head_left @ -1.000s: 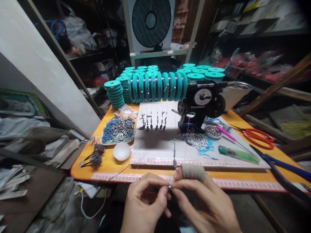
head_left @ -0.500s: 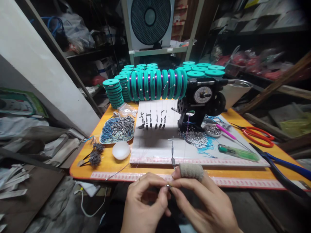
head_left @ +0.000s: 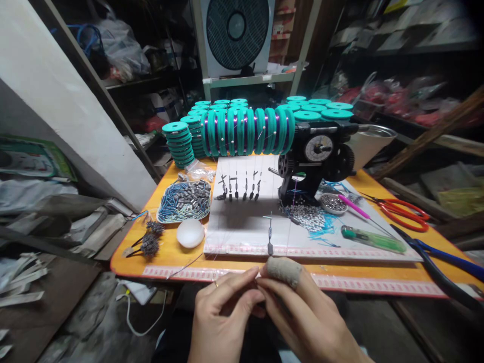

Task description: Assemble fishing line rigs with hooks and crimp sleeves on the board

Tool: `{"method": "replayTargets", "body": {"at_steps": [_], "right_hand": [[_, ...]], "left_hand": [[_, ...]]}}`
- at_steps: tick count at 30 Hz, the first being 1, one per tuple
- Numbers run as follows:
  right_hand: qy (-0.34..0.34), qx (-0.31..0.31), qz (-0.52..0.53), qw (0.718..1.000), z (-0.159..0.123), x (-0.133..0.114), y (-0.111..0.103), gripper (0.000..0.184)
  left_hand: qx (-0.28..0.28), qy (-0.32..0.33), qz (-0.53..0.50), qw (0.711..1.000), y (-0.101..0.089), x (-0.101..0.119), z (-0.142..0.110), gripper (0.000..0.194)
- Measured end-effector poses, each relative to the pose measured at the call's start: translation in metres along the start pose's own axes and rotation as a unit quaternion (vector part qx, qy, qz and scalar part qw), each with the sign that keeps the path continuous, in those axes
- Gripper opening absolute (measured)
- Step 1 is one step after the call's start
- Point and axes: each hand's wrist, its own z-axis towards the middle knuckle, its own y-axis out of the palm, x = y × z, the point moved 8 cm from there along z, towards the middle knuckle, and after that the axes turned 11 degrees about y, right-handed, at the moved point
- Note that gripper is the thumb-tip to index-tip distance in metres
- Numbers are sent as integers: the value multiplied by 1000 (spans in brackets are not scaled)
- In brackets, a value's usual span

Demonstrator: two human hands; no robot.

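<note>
My left hand (head_left: pixel 229 307) and my right hand (head_left: pixel 302 302) meet at the fingertips before the table's front edge. Both are closed in a pinch; whatever sits between the fingers is hidden now. A wrap of grey cloth tape (head_left: pixel 284 269) covers a finger of my right hand. Just above those fingers stands a small dark sinker (head_left: pixel 270 249), with a thin wire piece (head_left: pixel 270 229) rising from it. Behind, several similar dark rigs (head_left: pixel 245 189) hang in a row on fine line below a roll of green spools (head_left: pixel 247 132), mounted on a black winding machine (head_left: pixel 317 151).
A dish of sinkers and blue tubes (head_left: pixel 184 201) and a white cup (head_left: pixel 190 233) lie left of the white board (head_left: pixel 242 227). Right are a bead dish (head_left: pixel 333 203), a green cutter (head_left: pixel 372 239), orange scissors (head_left: pixel 404 214) and blue-handled pliers (head_left: pixel 434 252). Spool stacks (head_left: pixel 177 146) stand behind.
My right hand has rotated, with its taped finger lower and further left. A small shiny piece seen between the fingertips before is now covered. The view has shifted slightly.
</note>
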Motion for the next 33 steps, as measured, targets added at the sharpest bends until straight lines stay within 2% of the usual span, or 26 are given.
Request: {"method": "replayTargets", "body": {"at_steps": [2, 4, 7, 10, 13, 14, 16, 17, 18, 20, 23, 25, 27, 30, 33], "right_hand": [[-40, 6, -26, 999, 0, -7, 0, 20], [-50, 18, -33, 998, 0, -9, -2, 21], [-13, 22, -22, 999, -3, -2, -6, 20], [22, -7, -21, 1000, -8, 7, -3, 22], [27, -26, -20, 999, -12, 9, -2, 23], [28, -25, -21, 999, -12, 9, -2, 22], [29, -11, -27, 999, -13, 9, -4, 21], [31, -4, -32, 999, -14, 9, -4, 21], [30, 2, -36, 999, -14, 10, -5, 21], [27, 16, -42, 999, -16, 11, -5, 21], [16, 15, -45, 999, -18, 12, -3, 23], [7, 14, -40, 999, -19, 11, -2, 23], [1, 4, -30, 1000, -20, 10, -3, 22], [2, -6, -23, 1000, -21, 11, -9, 20], [13, -3, -17, 1000, -22, 14, -17, 17]], "left_hand": [[0, 2, 2, 1000, -1, -2, 1, 19], [34, -13, -23, 999, -4, -6, 0, 10], [50, 11, -29, 998, -8, -6, -2, 10], [55, 46, -68, 995, -13, -2, -4, 9], [39, -4, -181, 983, -11, -4, -9, 12], [30, -15, -182, 983, -11, -3, -10, 12], [1, 15, -80, 997, -13, 4, -11, 6], [-24, 59, 7, 998, -13, 11, -10, 7], [-45, 113, 100, 988, -12, 19, -10, 14], [-62, 216, 247, 943, -10, 32, -13, 23], [-36, 307, 357, 882, -7, 44, -20, 23], [-30, 351, 396, 848, -1, 52, -25, 22], [-20, 387, 401, 830, 6, 61, -28, 23], [-7, 390, 358, 848, 12, 66, -27, 24], [2, 372, 311, 874, 15, 61, -24, 22]]}}
